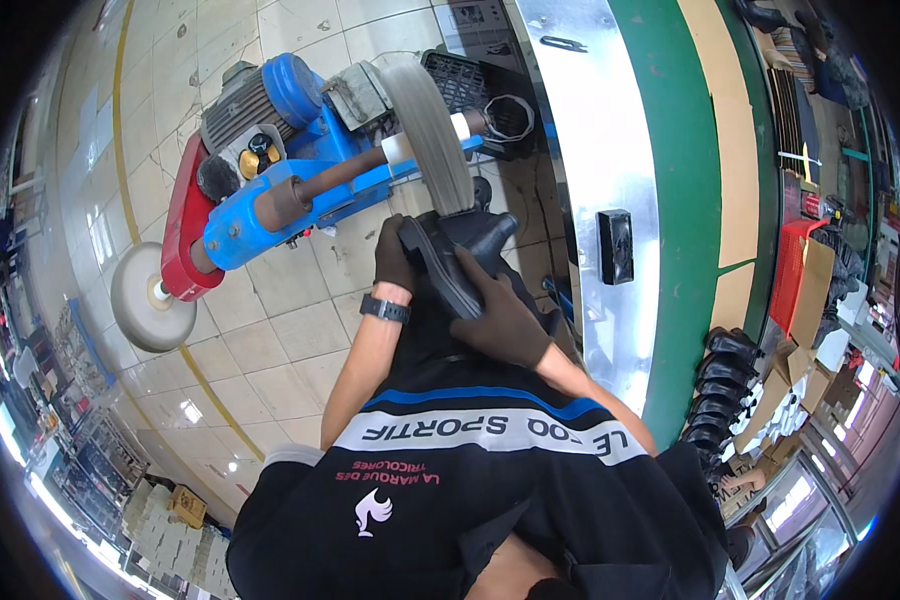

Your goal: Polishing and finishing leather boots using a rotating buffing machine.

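I hold a black leather shoe in both hands, its dark sole turned up toward me. The shoe's far end is up against the lower edge of a large grey buffing wheel. My left hand, in a dark brown glove, grips the left side by the far end. My right hand, gloved alike, wraps the right side and near end. The wheel is on the shaft of a blue polishing machine. Just right of the wheel is another dark, glossy shape, partly hidden by the shoe.
A white round wheel is on the machine's left end, beside a red guard. On the right runs a metal-topped bench with a black block. Several black shoes line the green edge. Another person's hand shows lower right.
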The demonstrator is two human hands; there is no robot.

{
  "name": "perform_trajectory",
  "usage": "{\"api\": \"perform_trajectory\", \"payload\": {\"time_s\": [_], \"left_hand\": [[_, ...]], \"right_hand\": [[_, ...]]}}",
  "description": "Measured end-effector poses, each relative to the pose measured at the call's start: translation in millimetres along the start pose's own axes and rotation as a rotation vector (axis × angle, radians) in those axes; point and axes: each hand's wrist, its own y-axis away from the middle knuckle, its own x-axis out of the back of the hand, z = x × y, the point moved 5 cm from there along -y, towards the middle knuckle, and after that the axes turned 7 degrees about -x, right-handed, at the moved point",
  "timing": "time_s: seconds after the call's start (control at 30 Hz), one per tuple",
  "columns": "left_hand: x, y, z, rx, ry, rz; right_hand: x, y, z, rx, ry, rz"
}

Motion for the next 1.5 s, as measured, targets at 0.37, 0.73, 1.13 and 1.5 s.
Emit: {"api": "perform_trajectory", "payload": {"time_s": [0.37,0.73,1.13,1.5], "left_hand": [[4,-11,-40,-0.447,-0.758,-0.689],[17,-24,-59,-0.466,-1.356,-0.873],[-8,3,-69,0.467,0.053,-0.867],[-31,20,-15,0.285,-0.094,-0.673]], "right_hand": [[21,13,43,0.291,-0.558,-0.108],[-14,2,101,-0.134,-1.244,-0.235],[-3,23,76,0.120,-1.475,-0.379],[31,13,36,0.286,-0.152,0.267]]}}
